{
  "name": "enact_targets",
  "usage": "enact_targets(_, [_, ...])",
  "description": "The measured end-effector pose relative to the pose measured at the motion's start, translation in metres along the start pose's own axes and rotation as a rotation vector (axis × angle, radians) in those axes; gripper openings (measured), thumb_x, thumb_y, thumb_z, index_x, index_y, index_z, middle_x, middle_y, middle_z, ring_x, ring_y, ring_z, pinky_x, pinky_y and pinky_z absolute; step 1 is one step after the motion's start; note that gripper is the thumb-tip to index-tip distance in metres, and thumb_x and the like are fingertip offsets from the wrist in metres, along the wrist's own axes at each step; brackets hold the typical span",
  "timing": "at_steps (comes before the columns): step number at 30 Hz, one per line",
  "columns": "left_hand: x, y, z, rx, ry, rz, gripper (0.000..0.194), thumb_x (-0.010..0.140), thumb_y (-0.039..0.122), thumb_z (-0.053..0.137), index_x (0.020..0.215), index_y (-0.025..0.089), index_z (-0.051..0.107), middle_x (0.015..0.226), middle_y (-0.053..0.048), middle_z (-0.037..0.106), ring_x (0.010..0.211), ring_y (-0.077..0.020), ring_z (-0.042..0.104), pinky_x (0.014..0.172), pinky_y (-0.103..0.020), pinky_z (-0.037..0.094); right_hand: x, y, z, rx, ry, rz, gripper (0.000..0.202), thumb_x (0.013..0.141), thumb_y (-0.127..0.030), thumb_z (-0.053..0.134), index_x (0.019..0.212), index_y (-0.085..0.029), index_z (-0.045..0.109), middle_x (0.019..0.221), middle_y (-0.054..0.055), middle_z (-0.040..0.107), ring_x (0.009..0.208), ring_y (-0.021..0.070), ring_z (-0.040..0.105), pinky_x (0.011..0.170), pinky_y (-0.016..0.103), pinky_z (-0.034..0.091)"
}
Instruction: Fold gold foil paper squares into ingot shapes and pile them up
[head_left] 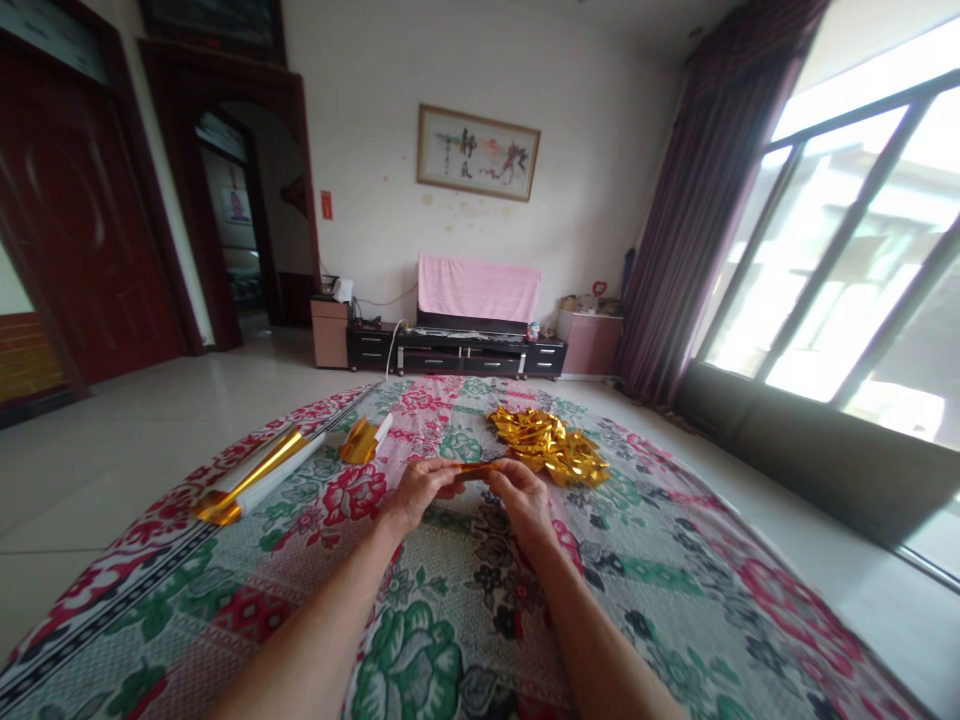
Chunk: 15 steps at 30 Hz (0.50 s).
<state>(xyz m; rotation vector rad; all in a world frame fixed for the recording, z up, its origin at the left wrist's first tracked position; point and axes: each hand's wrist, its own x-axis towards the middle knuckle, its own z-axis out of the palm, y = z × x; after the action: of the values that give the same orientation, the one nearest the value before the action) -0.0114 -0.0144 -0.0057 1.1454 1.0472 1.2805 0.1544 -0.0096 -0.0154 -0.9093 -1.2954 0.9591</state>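
Between my two hands a narrow folded strip of gold foil paper [474, 470] is stretched level, just above the patterned cloth. My left hand [422, 494] pinches its left end with thumb and fingers. The right end is gripped by my right hand [523, 494] in the same way. Just beyond my right hand lies a heap of folded gold foil pieces [559, 447]. A small curled stack of gold foil sheets [361, 438] rests to the left of my left hand. Farther left is a larger roll of gold and white sheets [259, 475].
A flower-patterned cloth [409, 660] covers the wide surface under my hands. Beyond it stands a low black cabinet [461, 358] with a pink towel [480, 287] draped over a screen. Windows [840, 260] and a purple curtain [675, 220] are on the right.
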Motion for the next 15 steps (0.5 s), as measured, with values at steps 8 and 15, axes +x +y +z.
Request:
enact_targets(8, [-0.002,0.001,0.002,-0.014,-0.018,0.004,0.030,0.059,0.028,0.065,0.084,0.011,0.069,0.073,-0.006,0.069,0.063,-0.0151,0.063,0.060,-0.024,0.046,0.003,0.007,-0.001,0.067,0.001,0.010,0.024,0.064,-0.037,0.064,0.076,-0.017,0.060,0.067,-0.001,0.060,0.059,0.0112,0.051,0.058,0.023,0.041])
enact_targets(15, [-0.002,-0.001,0.001,-0.011,-0.037,0.019,0.027,0.062,0.028,0.065,0.084,0.013,0.070,0.074,-0.005,0.070,0.064,-0.0149,0.063,0.062,-0.024,0.047,0.005,0.012,-0.001,0.100,-0.016,0.008,0.022,0.065,-0.034,0.064,0.077,-0.017,0.057,0.068,0.000,0.059,0.060,0.0106,0.051,0.059,0.023,0.041])
